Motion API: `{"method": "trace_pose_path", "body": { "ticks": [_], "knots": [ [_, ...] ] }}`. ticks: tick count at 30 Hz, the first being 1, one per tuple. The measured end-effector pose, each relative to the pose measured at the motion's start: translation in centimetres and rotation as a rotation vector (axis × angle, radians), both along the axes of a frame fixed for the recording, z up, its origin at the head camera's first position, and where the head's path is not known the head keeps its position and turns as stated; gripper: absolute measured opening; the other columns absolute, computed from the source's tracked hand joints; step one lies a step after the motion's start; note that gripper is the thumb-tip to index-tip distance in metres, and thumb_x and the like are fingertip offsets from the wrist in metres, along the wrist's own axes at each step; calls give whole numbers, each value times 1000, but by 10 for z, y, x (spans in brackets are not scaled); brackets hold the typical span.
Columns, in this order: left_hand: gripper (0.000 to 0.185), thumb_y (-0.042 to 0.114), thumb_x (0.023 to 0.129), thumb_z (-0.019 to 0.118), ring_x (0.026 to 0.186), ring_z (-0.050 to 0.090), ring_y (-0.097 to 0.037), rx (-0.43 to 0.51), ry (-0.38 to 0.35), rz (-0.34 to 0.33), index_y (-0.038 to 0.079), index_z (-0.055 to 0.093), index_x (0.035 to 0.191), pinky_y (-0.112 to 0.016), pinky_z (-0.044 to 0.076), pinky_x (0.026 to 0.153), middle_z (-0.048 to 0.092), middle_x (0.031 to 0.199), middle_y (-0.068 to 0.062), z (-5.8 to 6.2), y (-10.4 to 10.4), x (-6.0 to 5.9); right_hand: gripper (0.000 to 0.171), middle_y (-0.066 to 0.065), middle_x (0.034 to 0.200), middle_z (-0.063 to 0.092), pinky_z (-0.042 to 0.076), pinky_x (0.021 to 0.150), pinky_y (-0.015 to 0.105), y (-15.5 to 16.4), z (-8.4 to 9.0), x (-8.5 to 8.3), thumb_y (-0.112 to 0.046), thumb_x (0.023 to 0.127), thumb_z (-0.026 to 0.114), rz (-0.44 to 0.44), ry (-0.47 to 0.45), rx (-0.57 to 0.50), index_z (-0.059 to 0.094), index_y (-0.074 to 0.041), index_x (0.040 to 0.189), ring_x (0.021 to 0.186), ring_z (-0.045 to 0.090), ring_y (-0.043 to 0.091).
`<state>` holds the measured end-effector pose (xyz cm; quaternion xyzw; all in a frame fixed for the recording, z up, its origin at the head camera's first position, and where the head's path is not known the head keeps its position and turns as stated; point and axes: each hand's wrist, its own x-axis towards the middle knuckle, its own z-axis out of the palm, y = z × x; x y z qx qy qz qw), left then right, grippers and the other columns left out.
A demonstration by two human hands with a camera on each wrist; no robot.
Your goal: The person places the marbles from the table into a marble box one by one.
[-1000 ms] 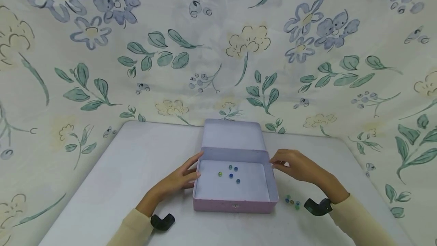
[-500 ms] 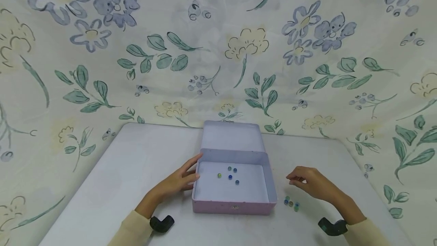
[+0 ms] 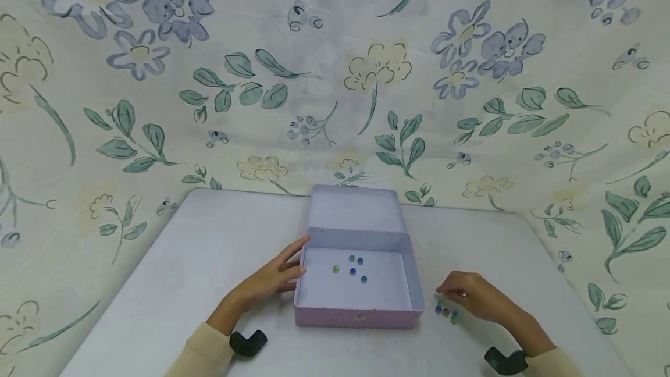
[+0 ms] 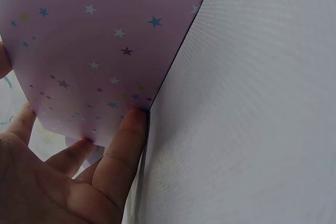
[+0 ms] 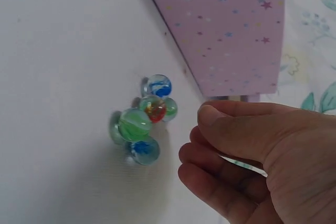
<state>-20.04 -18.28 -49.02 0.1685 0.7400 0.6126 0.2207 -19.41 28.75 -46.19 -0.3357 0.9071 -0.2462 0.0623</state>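
Marble cluster point(image 5: 135, 125): between box point(image 3: 387, 319) and tabletop's point(image 3: 481, 237) right edge; best pinched singly.
Right hand point(image 3: 471, 294): narrow, loosely bent beside it.
Left hand point(image 3: 269, 275): spread, touching box.

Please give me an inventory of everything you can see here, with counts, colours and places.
Floral backdrop: 1, off-white with blue, yellow and green, across the rear and sides
Table: 1, white, before the backdrop
Box: 1, pink with stars, on the table
Lid: 1, lavender inside, open at the box's far side
Clasp: 1, colour too small to tell, box's front
Marbles in the box: 5, blue and greenish, on its floor
Loose marbles: 5, two blue, two green, one reddish, right of the box
Sleeves: 2, cream, bottom edge of the head view
Wrist devices: 2, black, one by each cuff
Left hand: 1, bare, touching the box's left wall
Right hand: 1, bare, beside the loose marbles
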Motion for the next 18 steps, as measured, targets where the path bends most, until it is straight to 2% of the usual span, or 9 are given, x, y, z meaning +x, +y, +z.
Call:
{"method": "trace_pose_path", "body": {
  "ticks": [10,15,18],
  "knots": [
    [69,27,104,50,152,10,-48,-5,-13,2,42,12,159,-62,39,111,-5,170,-4,-1,0,2,16,-2,94,73,57,72,20,-3,-10,3,1,87,70,-8,-81,15,77,-8,99,84,65,0],
    [69,26,105,50,153,10,-48,-4,-6,0,40,11,160,-61,40,111,-6,170,-4,-1,0,2,16,0,92,72,57,70,20,-5,-10,2,2,86,71,15,-59,24,76,-5,99,81,64,-1],
    [68,26,105,50,153,11,-47,-3,-5,10,43,13,159,-61,40,111,-5,170,-2,-1,0,1,19,0,93,72,57,70,19,-8,-8,1,2,85,72,26,-48,27,75,-3,104,82,64,0]
  ]
}}
